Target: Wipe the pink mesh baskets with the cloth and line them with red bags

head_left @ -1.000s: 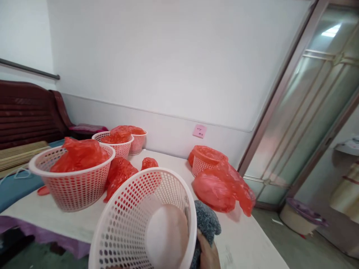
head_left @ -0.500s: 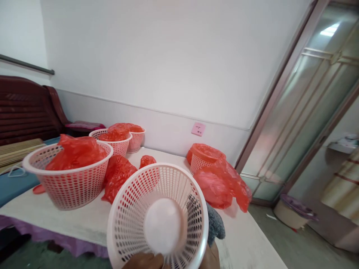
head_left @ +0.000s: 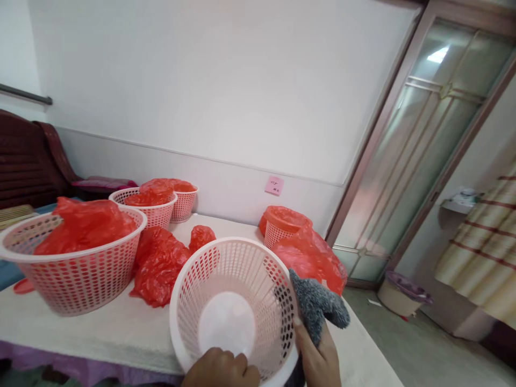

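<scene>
A white plastic basket (head_left: 237,279) with perforated walls is tilted so that its bare inside faces me. My left hand (head_left: 221,368) is closed over its near rim, the knuckles toward the inside. A fuzzy dark grey cloth (head_left: 318,303) is pressed against the outside of the basket's right wall. My right hand (head_left: 320,357) is closed on that cloth, its thumb lying along the wall. Just left of the basket lies a crumpled red plastic bag (head_left: 159,269), and more red plastic (head_left: 310,255) is heaped behind its right side.
On the left stands a large white basket (head_left: 80,279) holding red bags. Smaller baskets with red plastic (head_left: 159,209) are farther back. A basket covered in red plastic (head_left: 278,231) stands by the wall under a pink note (head_left: 274,185). A bin (head_left: 401,298) sits on the floor at right.
The grey cloth and my right hand have come out farther at the basket's right side. The basket's tilt has shifted a little, and the view has turned slightly right.
</scene>
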{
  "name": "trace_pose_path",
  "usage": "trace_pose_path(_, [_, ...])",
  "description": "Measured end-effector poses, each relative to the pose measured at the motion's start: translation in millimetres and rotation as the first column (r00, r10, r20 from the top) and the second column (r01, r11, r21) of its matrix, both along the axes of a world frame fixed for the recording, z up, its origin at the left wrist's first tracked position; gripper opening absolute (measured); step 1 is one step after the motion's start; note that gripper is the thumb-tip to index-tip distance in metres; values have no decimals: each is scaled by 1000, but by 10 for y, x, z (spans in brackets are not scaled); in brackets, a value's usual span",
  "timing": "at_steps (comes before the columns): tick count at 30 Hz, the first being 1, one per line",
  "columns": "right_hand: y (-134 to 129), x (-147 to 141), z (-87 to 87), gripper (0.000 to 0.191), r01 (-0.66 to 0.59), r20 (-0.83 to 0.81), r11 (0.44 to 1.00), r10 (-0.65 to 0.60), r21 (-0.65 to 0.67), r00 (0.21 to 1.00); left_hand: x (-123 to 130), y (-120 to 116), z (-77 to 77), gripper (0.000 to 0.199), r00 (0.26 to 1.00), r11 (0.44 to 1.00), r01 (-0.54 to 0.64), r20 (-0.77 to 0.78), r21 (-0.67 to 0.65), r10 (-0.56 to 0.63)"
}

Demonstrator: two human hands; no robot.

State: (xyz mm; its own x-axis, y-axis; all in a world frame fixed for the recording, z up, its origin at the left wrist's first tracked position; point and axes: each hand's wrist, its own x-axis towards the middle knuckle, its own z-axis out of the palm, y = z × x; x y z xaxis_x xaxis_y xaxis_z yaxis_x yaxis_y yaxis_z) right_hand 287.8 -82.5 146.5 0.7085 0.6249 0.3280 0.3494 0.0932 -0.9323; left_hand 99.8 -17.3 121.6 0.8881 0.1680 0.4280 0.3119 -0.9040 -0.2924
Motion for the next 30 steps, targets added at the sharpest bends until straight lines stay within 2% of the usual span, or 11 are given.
trace_pose_path(5, [210, 172, -5, 54, -71, 48, 997, 73, -34, 996, 119, 23, 272, 32, 962, 997, 71, 264, -4, -67])
trace_pose_path(8, [234, 246, -66, 52, -76, 73, 997, 76, -9, 994, -13, 75, 330, 12, 862, 983, 181, 487, -34, -142])
trace_pose_path(10, [200, 272, -114, 53, -44, 63, 999, 45, -15, 997, -171, 164, 273, 19, 764, 990, 119, 644, -77, -42])
trace_pose_path(12, [145, 288, -160, 53, -6, 47, 1000, 7, -24, 999, -324, 283, 193, 41, 588, 952, -35, 764, -303, 265])
trace_pose_path(13, [116, 293, -180, 53, 5, 47, 1000, -4, -25, 999, -384, 344, 166, 50, 472, 875, -48, 761, -481, 444])
trace_pose_path(15, [62, 301, -211, 52, -4, 58, 1000, 6, -25, 998, -460, 441, 168, 64, 329, 611, 150, 622, -777, 711])
trace_pose_path(17, [16, 318, -233, 49, -38, 69, 999, 39, -28, 997, -487, 485, 237, 68, 354, 322, 425, 483, -846, 801])
trace_pose_path(18, [-5, 332, -241, 47, -54, 69, 998, 56, -31, 996, -489, 485, 282, 66, 381, 222, 514, 453, -828, 806])
trace_pose_path(20, [-39, 375, -247, 44, -76, 66, 996, 78, -38, 995, -484, 450, 358, 65, 401, 131, 595, 434, -793, 807])
trace_pose_path(23, [-52, 448, -210, 40, -105, 91, 993, 109, -46, 990, -477, 364, 383, 66, 390, 168, 559, 437, -812, 811])
trace_pose_path(30, [183, 535, 129, 43, -103, 191, 995, 102, -2, 976, -483, 188, 306, 63, 357, 507, 306, 591, -806, 723])
